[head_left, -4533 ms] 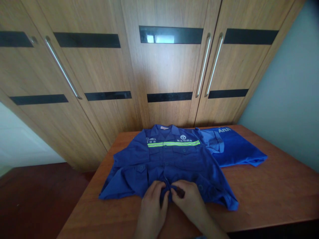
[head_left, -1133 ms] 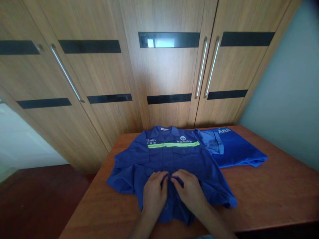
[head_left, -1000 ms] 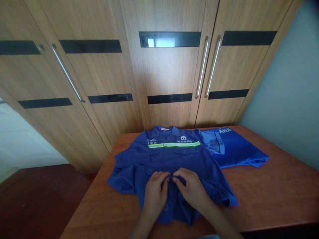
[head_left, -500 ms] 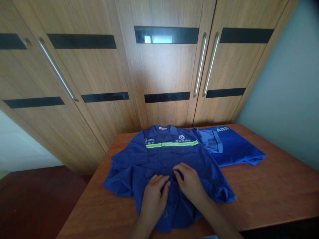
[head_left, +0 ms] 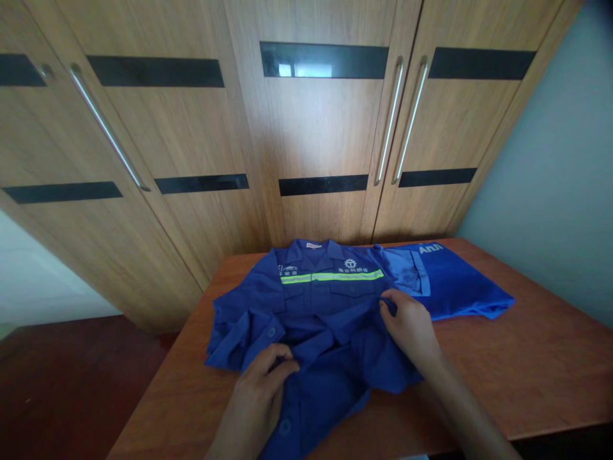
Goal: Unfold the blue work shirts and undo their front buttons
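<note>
A dark blue work jacket (head_left: pixel 316 300) lies front up, its collar toward the wardrobe and a yellow-green reflective stripe across the chest. White logos mark both sides of the chest. My left hand (head_left: pixel 261 383) pinches the button edge of the lower front, where buttons show. Farther right, my right hand (head_left: pixel 407 322) is closed on the other front edge and holds it out to the side. Between my hands the lower front is spread apart, and the inside of the jacket shows. The sleeves lie bunched at both sides.
A brighter blue folded garment (head_left: pixel 460 281) with "ANJI" lettering lies right of the jacket, partly under its sleeve. Both rest on a reddish-brown wooden table (head_left: pixel 541 358). Behind stands a wooden wardrobe (head_left: pixel 316 128) with metal handles; a pale wall (head_left: pixel 546 191) is at right.
My hands have moved apart, the left toward me and left, the right away and to the right. The jacket's lower front has opened between them.
</note>
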Tool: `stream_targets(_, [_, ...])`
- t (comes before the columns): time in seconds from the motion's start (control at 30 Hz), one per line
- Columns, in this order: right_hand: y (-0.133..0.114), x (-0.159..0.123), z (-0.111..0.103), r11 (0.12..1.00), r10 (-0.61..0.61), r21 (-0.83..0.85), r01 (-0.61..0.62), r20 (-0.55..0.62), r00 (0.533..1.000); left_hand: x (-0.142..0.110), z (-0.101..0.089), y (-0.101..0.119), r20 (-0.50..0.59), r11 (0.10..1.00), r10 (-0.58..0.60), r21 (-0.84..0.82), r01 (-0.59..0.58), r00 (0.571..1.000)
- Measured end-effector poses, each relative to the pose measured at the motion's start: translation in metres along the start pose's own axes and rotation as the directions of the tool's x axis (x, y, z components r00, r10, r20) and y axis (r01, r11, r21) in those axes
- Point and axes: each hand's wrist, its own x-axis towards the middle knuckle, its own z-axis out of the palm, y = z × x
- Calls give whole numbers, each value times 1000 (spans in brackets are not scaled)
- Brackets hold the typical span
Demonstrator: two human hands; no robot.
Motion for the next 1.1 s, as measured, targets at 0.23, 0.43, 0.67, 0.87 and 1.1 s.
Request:
stream_targets(0.23, [-39, -2, -4, 965, -263, 27, 262, 54, 963, 22, -4, 26, 147, 994, -94, -36, 101, 985])
stream_targets(0.43, [-84, -12, -5, 893, -433, 198, 403, 144, 890, 48, 7, 30, 48, 986, -150, 87, 145, 988])
stream_targets(0.67, [-83, -14, 23, 957, -282, 21, 290, 318, 905, 62, 35, 18, 140, 962, -201, 215, 169, 969])
stream_targets(0.87, [-75, -11, 37, 981, -168, -29, 191, 356, 919, 71, 50, 6, 129, 953, -194, 262, 155, 972])
stream_targets(1.1, [-56, -14, 55, 983, -110, 176, 50, 351, 930, 66, 57, 4, 187, 950, -202, 278, 146, 961])
